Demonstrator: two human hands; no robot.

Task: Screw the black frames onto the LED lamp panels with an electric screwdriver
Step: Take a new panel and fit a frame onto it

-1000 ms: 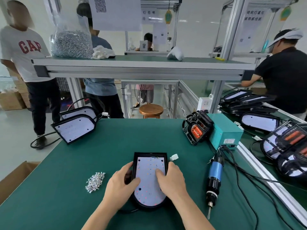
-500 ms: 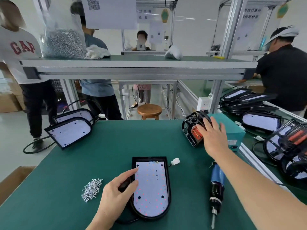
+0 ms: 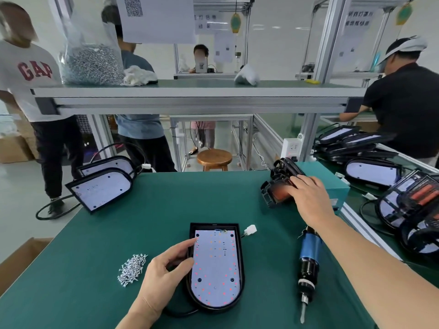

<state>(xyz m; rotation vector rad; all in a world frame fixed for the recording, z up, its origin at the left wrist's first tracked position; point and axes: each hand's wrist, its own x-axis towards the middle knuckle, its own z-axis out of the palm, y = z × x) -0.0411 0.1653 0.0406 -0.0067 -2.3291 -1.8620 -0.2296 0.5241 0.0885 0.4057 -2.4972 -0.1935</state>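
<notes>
Black frame [image 3: 279, 186]: leans on a teal box [image 3: 332, 184] at the far right of the bench [image 3: 190, 198], not yet on any panel.
Right hand [image 3: 308, 198]: on the frame, fingers laid over it, slightly spread; if they close round it, I cannot tell.
Left hand [image 3: 164, 269]: thumb and forefinger hold the panel's left rim.
Panel [image 3: 216, 264]: flat on the bench before the person, bare.
Screwdriver [image 3: 307, 262]: lies untouched right of the panel.
Screws [image 3: 131, 269]: small heap near the left hand.
Progress: early for this panel, I judge; placing the frame and driving the screws are left.
</notes>
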